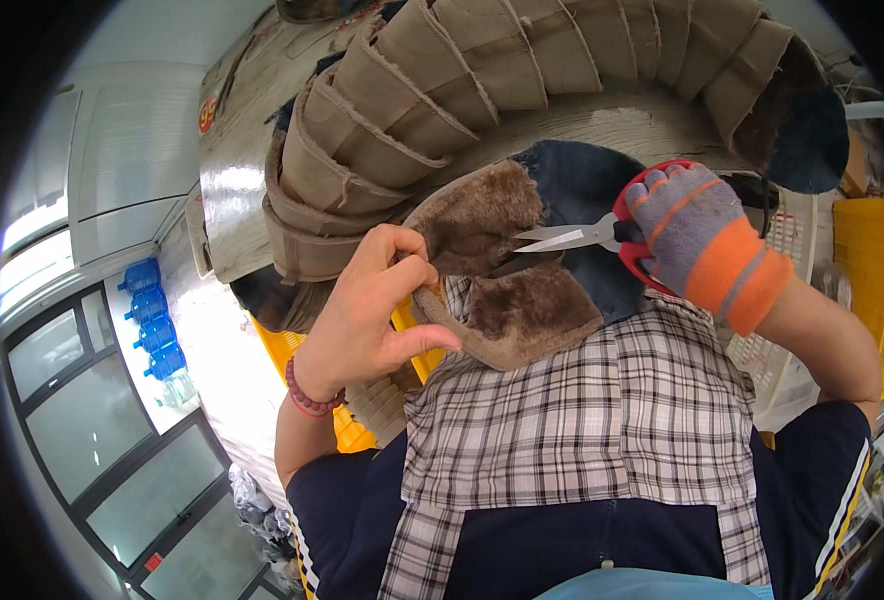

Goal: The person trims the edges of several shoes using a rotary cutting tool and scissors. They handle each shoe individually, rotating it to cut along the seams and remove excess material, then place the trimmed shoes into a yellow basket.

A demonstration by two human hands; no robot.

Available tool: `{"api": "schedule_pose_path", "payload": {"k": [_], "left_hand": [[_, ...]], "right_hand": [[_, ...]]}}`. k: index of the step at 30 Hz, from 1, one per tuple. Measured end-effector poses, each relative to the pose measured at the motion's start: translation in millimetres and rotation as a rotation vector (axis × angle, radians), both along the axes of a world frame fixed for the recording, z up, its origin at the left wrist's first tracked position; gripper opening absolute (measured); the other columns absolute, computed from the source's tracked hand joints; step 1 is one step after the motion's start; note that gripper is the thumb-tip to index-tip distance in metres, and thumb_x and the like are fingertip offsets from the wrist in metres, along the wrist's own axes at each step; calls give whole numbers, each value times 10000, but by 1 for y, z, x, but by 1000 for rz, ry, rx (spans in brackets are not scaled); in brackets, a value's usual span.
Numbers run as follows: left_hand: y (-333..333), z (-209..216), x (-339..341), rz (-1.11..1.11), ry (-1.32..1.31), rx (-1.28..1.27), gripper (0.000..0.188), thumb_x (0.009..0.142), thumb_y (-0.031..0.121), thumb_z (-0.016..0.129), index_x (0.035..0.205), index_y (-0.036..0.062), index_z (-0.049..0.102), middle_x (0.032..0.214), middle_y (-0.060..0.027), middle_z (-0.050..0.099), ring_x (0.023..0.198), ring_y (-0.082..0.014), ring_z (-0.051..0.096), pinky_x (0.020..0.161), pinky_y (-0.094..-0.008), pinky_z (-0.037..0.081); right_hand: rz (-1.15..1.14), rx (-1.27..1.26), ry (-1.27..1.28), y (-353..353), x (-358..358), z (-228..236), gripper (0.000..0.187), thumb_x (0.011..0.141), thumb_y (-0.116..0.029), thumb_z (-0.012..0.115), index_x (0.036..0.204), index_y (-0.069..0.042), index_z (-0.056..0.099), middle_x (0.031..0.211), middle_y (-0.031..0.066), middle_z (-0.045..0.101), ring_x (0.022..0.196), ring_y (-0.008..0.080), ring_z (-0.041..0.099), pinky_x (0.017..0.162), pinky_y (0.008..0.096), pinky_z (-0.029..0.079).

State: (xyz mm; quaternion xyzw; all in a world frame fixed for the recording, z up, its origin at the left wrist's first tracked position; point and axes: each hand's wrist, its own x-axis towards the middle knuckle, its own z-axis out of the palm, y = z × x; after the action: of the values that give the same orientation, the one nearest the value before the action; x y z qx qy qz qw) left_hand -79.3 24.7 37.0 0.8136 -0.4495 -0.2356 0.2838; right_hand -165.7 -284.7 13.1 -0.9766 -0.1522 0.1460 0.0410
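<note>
My bare left hand [362, 305] grips the left edge of a fleece-lined boot upper [532, 315], its fingers curled at the rim and its thumb stretched out. Brown plush shows inside the upper, with dark blue material on its right part. A grey and orange knit glove covers my right hand [702, 235], which is closed round the red handles of a pair of scissors [582, 236]. Their blades point left, slightly parted, over the middle of the plush. Whether they touch it I cannot tell.
A long curved row of nested tan boot uppers [522, 60] lies on the wooden-topped table [237, 190] beyond my hands. Yellow crates [877, 260] stand at the right. Blue water bottles [152, 315] line the left wall. A plaid apron [562, 420] covers my lap.
</note>
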Motion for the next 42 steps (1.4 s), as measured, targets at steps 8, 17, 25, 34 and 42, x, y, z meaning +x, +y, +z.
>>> {"api": "schedule_pose_path", "payload": {"k": [8, 17, 25, 34, 42], "left_hand": [[-9, 7, 6, -18, -38, -10, 573, 635, 487, 778, 860, 11, 552, 970, -119, 451, 879, -271, 476, 779, -332, 424], [-39, 9, -2, -88, -364, 24, 553, 624, 424, 794, 880, -5, 556, 1001, -140, 463, 915, -295, 455, 796, -358, 421], [-37, -13, -11, -45, -384, 54, 561, 680, 468, 736, 891, -16, 548, 999, -152, 462, 920, -324, 448, 828, -379, 405], [-36, 13, -9, 110, -268, -55, 542, 564, 375, 832, 807, 4, 520, 945, -136, 446, 875, -312, 467, 764, -367, 419], [-11, 40, 1, 327, -169, -257, 589, 546, 431, 829, 773, 25, 468, 907, -81, 395, 828, -233, 425, 760, -301, 376]], "right_hand": [[-245, 157, -96, -14, -18, 19, 316, 689, -260, 730, 940, -109, 613, 862, 81, 612, 830, 261, 593, 742, 369, 469], [-237, 44, -220, -21, -25, -5, 325, 684, -269, 739, 937, -105, 617, 874, 86, 603, 842, 260, 588, 750, 372, 465], [-872, 902, -506, -59, -69, -33, 311, 781, -286, 727, 930, -44, 601, 821, 40, 587, 736, 127, 590, 658, 268, 481], [-1461, -111, -340, -282, -70, -62, 498, 792, -516, 594, 1072, -105, 637, 1030, 165, 655, 980, 349, 608, 841, 400, 475], [-1131, 3, -284, -365, 15, -75, 619, 699, -541, 664, 1110, -80, 632, 1087, 151, 647, 1016, 319, 607, 877, 370, 475]]}}
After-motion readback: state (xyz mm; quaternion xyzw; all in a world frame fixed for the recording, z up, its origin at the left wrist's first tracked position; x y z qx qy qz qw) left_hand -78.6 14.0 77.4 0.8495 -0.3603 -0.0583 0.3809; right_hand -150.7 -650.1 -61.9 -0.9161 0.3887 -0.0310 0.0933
